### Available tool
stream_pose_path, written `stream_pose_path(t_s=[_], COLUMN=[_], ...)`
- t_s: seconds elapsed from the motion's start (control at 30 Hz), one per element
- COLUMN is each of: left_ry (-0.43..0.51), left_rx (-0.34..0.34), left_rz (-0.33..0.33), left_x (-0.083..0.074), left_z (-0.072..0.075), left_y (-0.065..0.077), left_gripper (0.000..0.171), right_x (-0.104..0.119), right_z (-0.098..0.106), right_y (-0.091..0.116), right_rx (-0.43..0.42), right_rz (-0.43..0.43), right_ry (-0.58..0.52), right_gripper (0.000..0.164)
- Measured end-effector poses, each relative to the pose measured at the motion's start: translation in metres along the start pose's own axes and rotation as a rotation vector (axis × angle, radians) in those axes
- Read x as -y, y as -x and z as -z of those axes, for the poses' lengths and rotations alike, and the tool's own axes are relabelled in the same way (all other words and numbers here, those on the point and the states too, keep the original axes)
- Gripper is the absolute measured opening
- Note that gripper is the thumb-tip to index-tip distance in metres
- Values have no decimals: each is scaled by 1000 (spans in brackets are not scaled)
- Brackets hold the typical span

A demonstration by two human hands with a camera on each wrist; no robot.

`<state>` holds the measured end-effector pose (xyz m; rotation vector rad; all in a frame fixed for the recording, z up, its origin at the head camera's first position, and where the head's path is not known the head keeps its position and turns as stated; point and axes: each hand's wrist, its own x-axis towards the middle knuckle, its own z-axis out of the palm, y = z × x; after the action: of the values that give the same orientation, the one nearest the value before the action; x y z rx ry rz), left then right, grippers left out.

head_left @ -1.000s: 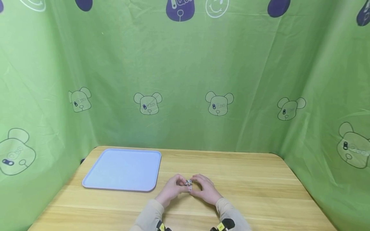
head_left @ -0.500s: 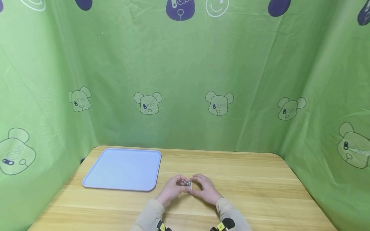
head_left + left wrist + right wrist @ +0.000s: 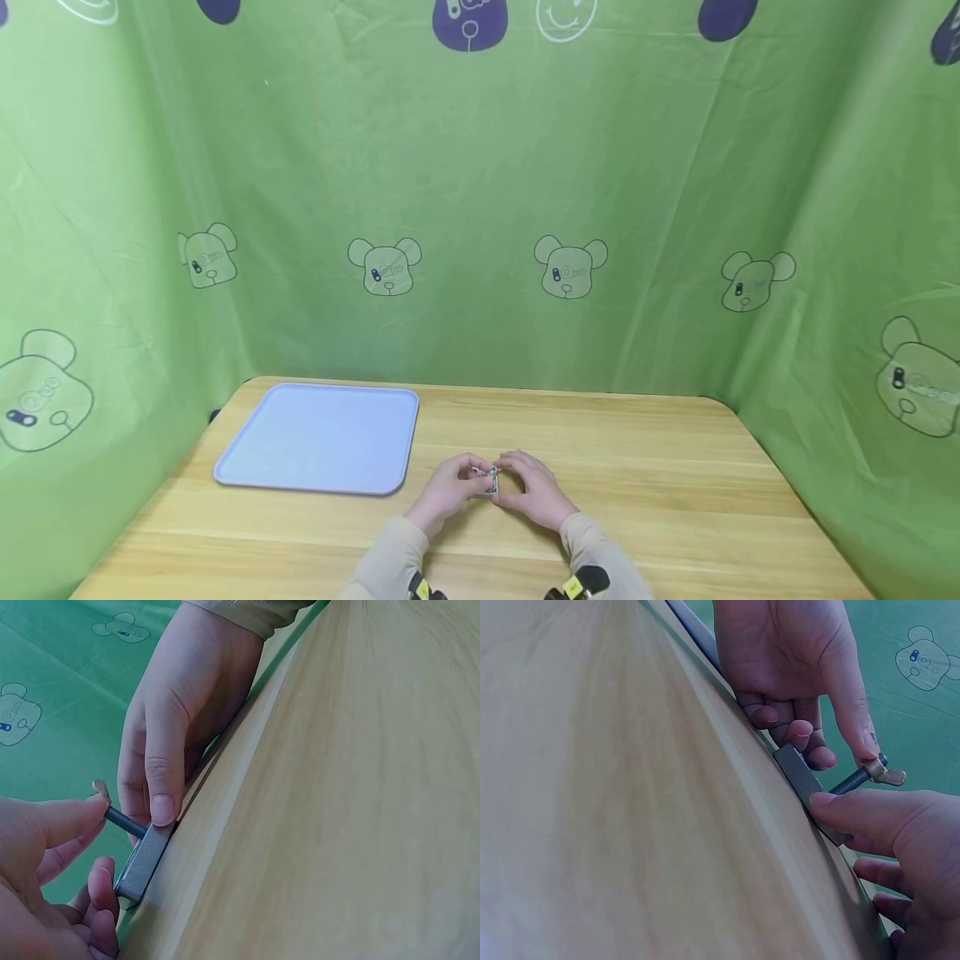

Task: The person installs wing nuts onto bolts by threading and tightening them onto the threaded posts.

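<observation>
At six o'clock in the head view, the left hand pinches a wing nut on a bolt; the right hand grips its metal block. Toward twelve, bear prints carry lettering too blurred to read.

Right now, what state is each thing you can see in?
Wing nut: on the bolt, near its free end
Bolt: standing out of the metal block
Metal block: held, contact with table unclear
Left hand: thumb on the wing nut
Right hand: pinching the metal block
Tray: flat on the table
Curtain: hanging, creased
</observation>
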<state>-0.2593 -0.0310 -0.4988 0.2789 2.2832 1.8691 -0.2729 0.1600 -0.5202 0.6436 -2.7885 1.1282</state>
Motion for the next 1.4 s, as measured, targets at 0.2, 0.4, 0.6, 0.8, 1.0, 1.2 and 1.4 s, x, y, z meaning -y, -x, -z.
stream_pose_path(t_s=[0.2,0.4,0.6,0.8,1.0,1.2,1.4], left_ry=[3,2,3,33,1,8,14], left_rx=[1,5,0,-46,-51,-14,8], left_rz=[15,39,38,40,45,36,18], left_x=[0,2,4,4,3,1,0], left_z=[0,1,0,-1,-1,0,1], left_y=[1,0,-1,1,1,2,2], left_gripper=[21,20,23,28,19,18,33], right_x=[0,0,1,2,2,2,3], right_z=[0,0,-1,0,0,1,1], right_y=[0,0,1,2,1,1,1], right_rx=[1,0,6,6,6,9,11], right_rz=[-2,-12,-23,-32,-26,-24,-25], right_ry=[-2,-4,1,-12,-21,-24,-21], right_gripper=[58,57,58,59,60,59,58])
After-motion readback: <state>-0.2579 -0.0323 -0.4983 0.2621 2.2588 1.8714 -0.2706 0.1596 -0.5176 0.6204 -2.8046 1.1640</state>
